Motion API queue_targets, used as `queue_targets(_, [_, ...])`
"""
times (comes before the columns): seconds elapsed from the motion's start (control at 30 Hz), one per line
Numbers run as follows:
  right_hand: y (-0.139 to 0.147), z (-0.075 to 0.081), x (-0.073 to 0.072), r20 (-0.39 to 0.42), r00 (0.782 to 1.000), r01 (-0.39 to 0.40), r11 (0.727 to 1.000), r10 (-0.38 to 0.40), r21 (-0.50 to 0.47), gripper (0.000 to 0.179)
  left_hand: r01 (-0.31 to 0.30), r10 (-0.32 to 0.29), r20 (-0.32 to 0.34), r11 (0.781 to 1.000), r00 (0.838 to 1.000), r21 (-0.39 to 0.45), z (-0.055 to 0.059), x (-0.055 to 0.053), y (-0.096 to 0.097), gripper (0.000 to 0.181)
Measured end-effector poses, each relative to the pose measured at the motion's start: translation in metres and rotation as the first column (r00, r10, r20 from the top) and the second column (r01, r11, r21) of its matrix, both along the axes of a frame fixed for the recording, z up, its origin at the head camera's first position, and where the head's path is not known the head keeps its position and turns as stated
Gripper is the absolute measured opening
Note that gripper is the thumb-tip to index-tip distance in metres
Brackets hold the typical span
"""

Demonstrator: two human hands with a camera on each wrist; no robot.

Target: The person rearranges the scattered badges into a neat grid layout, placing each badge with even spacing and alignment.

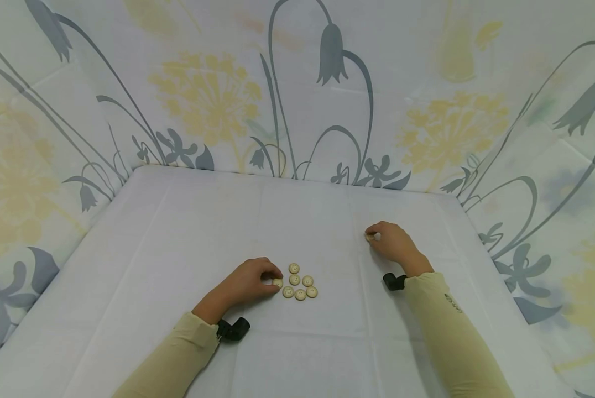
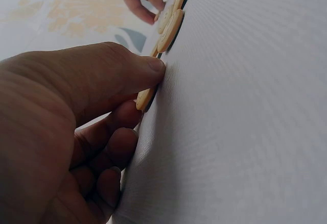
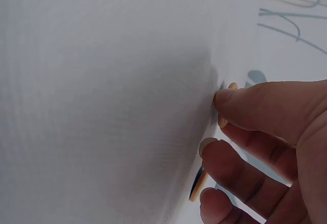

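A pale cream button (image 1: 277, 283) lies at the left side of a small group of buttons (image 1: 295, 279), and my left hand (image 1: 248, 279) pinches it between thumb and fingers. The left wrist view shows that button (image 2: 145, 99) tilted under the thumb, close to the cloth. Farther back and to the right, my right hand (image 1: 393, 242) holds another cream button (image 1: 369, 237) by its edge. In the right wrist view the thumb covers part of this button (image 3: 223, 121). Below it, a thin tan edge with a dark side (image 3: 198, 184) shows partly behind the fingers.
A white cloth (image 1: 317, 359) with fold creases covers the table. Behind and at both sides stands a fabric (image 1: 297, 110) printed with grey and yellow flowers. Each wrist carries a black camera mount, the left one (image 1: 234, 329) just in front of the buttons.
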State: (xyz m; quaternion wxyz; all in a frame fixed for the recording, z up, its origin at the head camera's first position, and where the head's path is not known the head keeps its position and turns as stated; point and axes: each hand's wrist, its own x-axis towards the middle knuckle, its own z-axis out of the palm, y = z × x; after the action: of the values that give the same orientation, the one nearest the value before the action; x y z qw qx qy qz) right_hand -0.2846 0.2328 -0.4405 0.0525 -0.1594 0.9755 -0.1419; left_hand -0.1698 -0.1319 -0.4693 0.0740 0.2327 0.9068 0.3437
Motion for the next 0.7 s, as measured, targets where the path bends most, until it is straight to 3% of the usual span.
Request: queue_targets(0.7, [0.0099, 0.0020, -0.0064, 0.020, 1.000, 0.019, 1.000, -0.019, 0.004, 0.028, -0.003, 0.002, 0.023, 1.000, 1.000, 0.013, 0.0029, 0.0007, -0.0008, 0.020])
